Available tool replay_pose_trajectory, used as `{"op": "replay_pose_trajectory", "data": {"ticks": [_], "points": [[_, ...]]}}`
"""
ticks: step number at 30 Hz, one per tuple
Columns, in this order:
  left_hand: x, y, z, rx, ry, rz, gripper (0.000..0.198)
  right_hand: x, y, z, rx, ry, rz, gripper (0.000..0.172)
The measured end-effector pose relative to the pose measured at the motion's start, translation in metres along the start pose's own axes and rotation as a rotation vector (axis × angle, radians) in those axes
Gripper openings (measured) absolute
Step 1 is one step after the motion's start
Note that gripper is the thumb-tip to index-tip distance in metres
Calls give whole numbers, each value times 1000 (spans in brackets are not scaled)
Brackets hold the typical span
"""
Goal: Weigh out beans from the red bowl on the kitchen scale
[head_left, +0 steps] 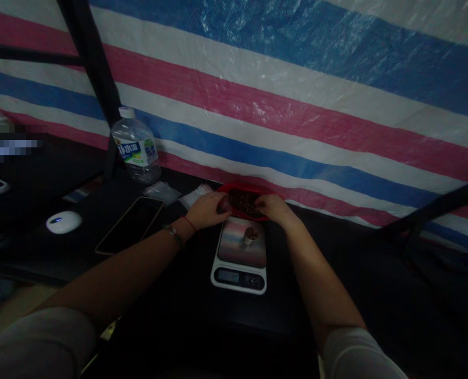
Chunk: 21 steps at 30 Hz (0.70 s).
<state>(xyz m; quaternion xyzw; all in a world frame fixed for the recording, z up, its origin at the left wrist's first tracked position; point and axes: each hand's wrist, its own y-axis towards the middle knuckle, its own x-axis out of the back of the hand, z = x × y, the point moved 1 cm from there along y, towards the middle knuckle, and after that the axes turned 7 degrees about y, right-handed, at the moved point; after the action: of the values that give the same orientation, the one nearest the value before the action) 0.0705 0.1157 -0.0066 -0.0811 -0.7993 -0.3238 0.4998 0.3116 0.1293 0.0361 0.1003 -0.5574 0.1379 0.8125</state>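
Stretching behind the dark surface (179, 310) is a tarp (297, 105) striped red, white and blue, with a water bottle (136, 147), a phone (130, 225) lying flat and a white oval device (64, 221) off to the left. A red dish (242, 186) of dark bits sits just beyond a kitchen scale (240, 260) that carries a small round item (251, 234). The left hand (208, 209) and right hand (271, 207), fingers half curled, grip the dish's rim from either side.
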Motion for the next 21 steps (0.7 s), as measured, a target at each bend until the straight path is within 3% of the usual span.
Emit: {"op": "replay_pose_trajectory", "data": {"ticks": [4,8,15,21], "points": [[0,0,0,4,8,1,49,23,-21,20,60,253,136,23],[-2,0,2,7,9,-3,49,41,-39,46,210,307,298,19],[-4,0,5,2,-15,-20,51,35,-43,57,244,250,430,19],[-2,0,2,18,-37,1,50,33,-44,56,243,266,440,24]]}}
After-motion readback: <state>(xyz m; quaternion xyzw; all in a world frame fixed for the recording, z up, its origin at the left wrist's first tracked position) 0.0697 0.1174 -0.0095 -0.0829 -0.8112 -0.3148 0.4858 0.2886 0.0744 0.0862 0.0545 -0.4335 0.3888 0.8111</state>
